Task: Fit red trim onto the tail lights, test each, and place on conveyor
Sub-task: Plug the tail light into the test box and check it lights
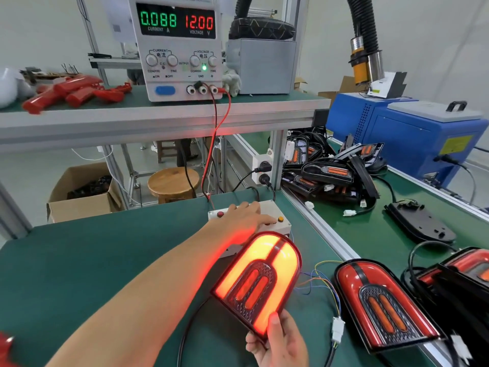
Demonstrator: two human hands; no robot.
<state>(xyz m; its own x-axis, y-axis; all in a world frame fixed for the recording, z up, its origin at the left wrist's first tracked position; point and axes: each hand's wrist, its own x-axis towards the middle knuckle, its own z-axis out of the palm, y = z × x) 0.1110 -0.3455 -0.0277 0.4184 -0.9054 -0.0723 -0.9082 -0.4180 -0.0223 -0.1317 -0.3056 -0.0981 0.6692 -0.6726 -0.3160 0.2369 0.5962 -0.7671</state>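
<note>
Green worktop (92, 260) fills the lower left of the frame, and the conveyor (370, 234) runs up the right side with a heap of dark tail lights (330, 170) at centre right. Upper centre, on the shelf, the power supply (177, 49) reads 0.088 current and 12.00 voltage. Red trim pieces (71, 92) lie on that shelf at upper left.

Left arm stretches diagonally from the bottom left up to centre frame; the left hand (244, 218) lies palm-down with straight fingers on the white switch box (264, 215), fingertips at its buttons. Bottom centre, the right hand (280, 343) grips the lit tail light (259, 284) at its lower edge, thumb across the front, the lamp tilted up off the worktop and glowing orange-red, its upper end hiding the near side of the box.

Just right of it, an unlit tail light (381, 303) lies on the conveyor's near rail, with a white connector (338, 328) and thin coloured wires between them.
</note>
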